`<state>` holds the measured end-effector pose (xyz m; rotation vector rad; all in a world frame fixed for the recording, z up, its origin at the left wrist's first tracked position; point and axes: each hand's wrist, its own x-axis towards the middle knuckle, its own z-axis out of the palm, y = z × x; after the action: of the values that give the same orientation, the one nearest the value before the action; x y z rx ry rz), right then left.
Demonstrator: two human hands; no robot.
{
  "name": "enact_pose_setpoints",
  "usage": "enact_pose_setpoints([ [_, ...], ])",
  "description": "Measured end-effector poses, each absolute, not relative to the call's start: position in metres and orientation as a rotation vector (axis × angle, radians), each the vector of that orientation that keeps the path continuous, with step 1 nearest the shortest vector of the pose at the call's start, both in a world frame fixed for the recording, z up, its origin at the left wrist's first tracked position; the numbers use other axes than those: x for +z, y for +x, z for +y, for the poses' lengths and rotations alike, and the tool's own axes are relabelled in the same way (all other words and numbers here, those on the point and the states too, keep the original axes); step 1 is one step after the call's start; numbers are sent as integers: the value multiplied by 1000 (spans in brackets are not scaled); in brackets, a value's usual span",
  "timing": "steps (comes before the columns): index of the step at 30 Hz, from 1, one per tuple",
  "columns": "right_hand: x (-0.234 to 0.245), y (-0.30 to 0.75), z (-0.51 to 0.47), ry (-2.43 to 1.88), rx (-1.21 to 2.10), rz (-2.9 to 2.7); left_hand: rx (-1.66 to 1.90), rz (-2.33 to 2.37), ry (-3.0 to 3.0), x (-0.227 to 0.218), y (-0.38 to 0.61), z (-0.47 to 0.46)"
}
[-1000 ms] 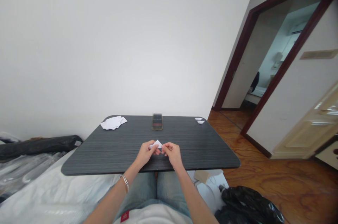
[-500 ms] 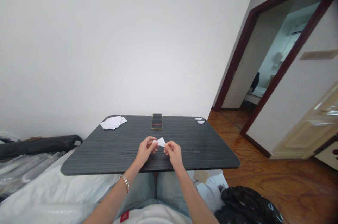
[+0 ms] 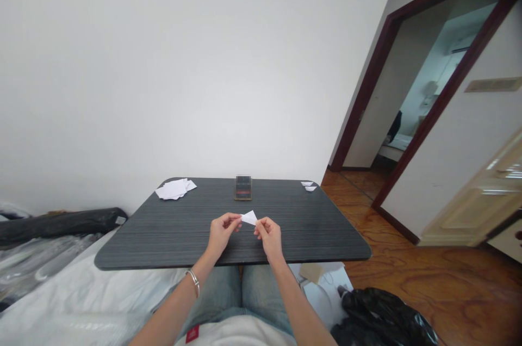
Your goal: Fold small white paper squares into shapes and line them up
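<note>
Between my two hands is a small white piece of folded paper [image 3: 249,217], roughly triangular, held just above the dark table [image 3: 175,242]. My left hand [image 3: 222,230] pinches its left corner between thumb and fingers. The right corner is pinched by my right hand [image 3: 268,234], whose other fingers curl underneath. Toward the far left of the table lies a loose stack of white paper sheets [image 3: 173,189]. Two small folded paper pieces [image 3: 309,186] rest at the far right corner.
A phone [image 3: 243,188] stands at the table's back edge near the white wall [image 3: 244,63]. Right of my legs are a black plastic bag [image 3: 383,316] and a white box-like object [image 3: 326,294]. On the left, plastic-wrapped items [image 3: 53,259] lie beside the table. A doorway opens at right.
My left hand has shifted slightly left, its fingers straighter and closer to the paper's tip. The paper has tilted and shows more of its face. My right hand stays nearly in place.
</note>
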<state>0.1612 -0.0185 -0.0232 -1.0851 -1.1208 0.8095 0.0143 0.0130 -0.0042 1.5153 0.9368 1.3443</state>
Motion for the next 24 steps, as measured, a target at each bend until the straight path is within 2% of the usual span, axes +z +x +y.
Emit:
enact_pose_setpoints([
  [24, -21, 161, -22, -1155, 702, -1232, 1260, 987, 1450, -10, 14, 20],
])
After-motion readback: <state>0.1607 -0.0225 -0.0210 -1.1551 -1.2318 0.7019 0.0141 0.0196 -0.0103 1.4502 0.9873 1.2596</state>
